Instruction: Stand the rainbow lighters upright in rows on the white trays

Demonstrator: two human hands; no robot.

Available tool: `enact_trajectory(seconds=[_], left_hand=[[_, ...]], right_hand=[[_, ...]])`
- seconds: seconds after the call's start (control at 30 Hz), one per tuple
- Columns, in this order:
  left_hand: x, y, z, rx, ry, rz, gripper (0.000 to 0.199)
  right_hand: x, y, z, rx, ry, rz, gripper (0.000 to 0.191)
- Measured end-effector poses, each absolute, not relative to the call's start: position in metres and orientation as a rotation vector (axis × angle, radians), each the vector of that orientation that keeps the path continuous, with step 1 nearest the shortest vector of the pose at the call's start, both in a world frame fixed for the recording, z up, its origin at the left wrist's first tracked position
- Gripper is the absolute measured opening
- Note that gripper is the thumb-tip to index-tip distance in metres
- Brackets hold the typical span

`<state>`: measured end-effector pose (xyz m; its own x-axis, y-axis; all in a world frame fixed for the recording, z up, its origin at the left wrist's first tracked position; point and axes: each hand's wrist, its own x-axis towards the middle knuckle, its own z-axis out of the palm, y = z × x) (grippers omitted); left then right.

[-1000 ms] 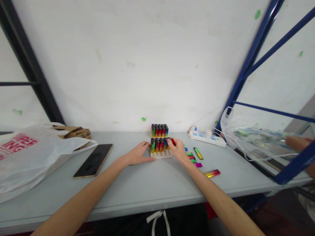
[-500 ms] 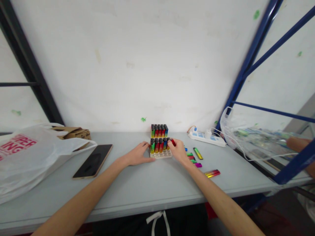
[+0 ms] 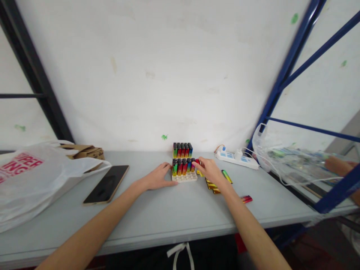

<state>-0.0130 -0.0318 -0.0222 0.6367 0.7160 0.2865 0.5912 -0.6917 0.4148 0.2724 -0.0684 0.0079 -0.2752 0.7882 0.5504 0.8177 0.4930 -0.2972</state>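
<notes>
A white tray with holes (image 3: 184, 178) sits on the grey table, and several shiny multicoloured lighters (image 3: 184, 167) with black tops stand upright in it. My left hand (image 3: 158, 177) grips the tray's left side, its thumb along the front corner. At the tray's right end is my right hand (image 3: 208, 168), fingers closed around a red and yellow lighter (image 3: 197, 161) that they partly hide. Behind the tray, against the wall, stands another block of upright lighters (image 3: 182, 150). Loose gold-looking lighters (image 3: 211, 185) lie under and beside my right wrist.
A green-yellow lighter (image 3: 227, 176) and a red lighter (image 3: 246, 198) lie to the right. Further back is a white power strip (image 3: 237, 159) with cables. A phone (image 3: 107, 184) and a white plastic bag (image 3: 42, 176) are at left. Another person's hand (image 3: 339, 165) shows beyond the blue frame (image 3: 271, 97).
My right hand has shifted slightly right and turned, with its fingers more stretched toward the tray's right end. My left hand stays at the tray. The loose lighters now look gold.
</notes>
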Motion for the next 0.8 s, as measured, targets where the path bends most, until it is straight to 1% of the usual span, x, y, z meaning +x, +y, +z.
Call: enact_trajectory(seconds=[0.17,0.33,0.43,0.5,0.6,0.7,0.8], left_hand=[[-0.013,-0.032,-0.021,2.580,1.057,0.623,0.068],[-0.012,-0.034,-0.020,2.564,1.044,0.628,0.064],[-0.011,-0.036,-0.018,2.557,1.045,0.639,0.064],[-0.011,-0.037,-0.016,2.553,1.044,0.639,0.064],[-0.010,-0.037,-0.016,2.550,1.044,0.639,0.064],[-0.010,-0.037,-0.016,2.563,1.059,0.609,0.067],[-0.010,-0.036,-0.016,2.571,1.067,0.596,0.069]], right_hand=[[0.274,-0.068,0.006,-1.340,-2.092,0.094,0.042],[0.268,-0.066,0.002,-1.280,-2.069,0.296,0.037],[0.266,-0.066,0.000,-1.254,-2.099,0.346,0.035],[0.263,-0.067,-0.001,-1.257,-2.140,0.298,0.034],[0.258,-0.069,-0.002,-1.369,-2.141,0.121,0.032],[0.256,-0.071,0.000,-1.479,-2.160,0.027,0.040],[0.268,-0.070,0.004,-1.475,-2.136,-0.003,0.047]])
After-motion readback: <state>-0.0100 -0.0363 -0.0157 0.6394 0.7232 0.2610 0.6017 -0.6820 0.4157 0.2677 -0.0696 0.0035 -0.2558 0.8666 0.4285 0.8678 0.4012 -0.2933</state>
